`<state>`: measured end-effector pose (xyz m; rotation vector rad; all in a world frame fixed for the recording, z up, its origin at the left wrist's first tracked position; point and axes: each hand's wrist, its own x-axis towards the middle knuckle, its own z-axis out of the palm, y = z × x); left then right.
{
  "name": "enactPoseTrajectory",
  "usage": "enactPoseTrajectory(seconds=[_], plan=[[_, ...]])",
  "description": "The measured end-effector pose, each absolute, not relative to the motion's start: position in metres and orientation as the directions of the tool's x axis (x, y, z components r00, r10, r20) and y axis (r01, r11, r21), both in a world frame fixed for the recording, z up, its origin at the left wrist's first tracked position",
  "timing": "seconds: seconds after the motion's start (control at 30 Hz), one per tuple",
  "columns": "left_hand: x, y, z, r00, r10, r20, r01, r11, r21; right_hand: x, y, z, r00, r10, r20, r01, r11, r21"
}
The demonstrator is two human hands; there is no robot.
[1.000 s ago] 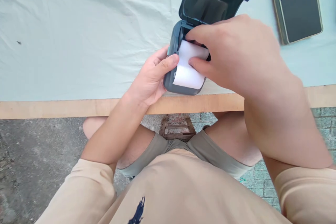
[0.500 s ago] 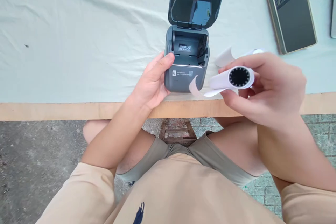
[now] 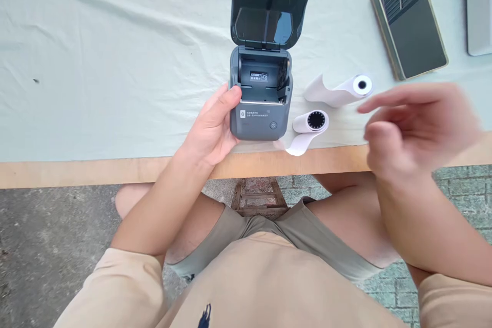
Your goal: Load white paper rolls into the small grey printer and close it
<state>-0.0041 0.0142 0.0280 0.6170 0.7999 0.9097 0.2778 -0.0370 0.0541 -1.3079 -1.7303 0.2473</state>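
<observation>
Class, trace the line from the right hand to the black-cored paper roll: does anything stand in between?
Nothing visible stands between the right hand and the black-cored paper roll; only pale cloth shows in the gap. The white-cored paper roll lies farther back, off that line.

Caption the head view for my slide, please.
Left hand holds an open printer; one paper roll and another lie beside it, right hand empty.

free room over left cloth [image 3: 115, 72], near roll [image 3: 302, 122] and far roll [image 3: 346, 90] blocking right of printer [image 3: 255, 122], raised lid [image 3: 265, 23] behind
</observation>
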Motion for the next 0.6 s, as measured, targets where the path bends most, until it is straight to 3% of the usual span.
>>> enactPoseTrajectory(seconds=[0.07, 0.23, 0.37, 0.5, 0.6], plan=[[-0.005, 0.014, 0.027, 0.373, 0.866, -0.333, -0.438, 0.480, 0.760, 0.289, -0.031, 0.059, 0.078, 0.826, 0.558, 0.714, 0.344, -0.609], [-0.007, 0.014, 0.026, 0.380, 0.862, -0.337, -0.442, 0.489, 0.752, 0.308, -0.010, 0.050, 0.014, 0.990, 0.142, 0.793, 0.076, -0.604], [-0.006, 0.015, 0.027, 0.389, 0.855, -0.344, -0.447, 0.501, 0.741, 0.311, -0.003, 0.033, 0.055, 0.993, 0.108, 0.779, 0.025, -0.626], [-0.005, 0.016, 0.028, 0.384, 0.855, -0.348, -0.451, 0.503, 0.737, 0.305, 0.001, 0.044, 0.034, 0.967, 0.252, 0.573, 0.187, -0.798], [-0.004, 0.015, 0.031, 0.374, 0.858, -0.353, -0.461, 0.502, 0.732, 0.287, 0.002, 0.073, -0.120, 0.945, 0.303, 0.229, 0.323, -0.918]])
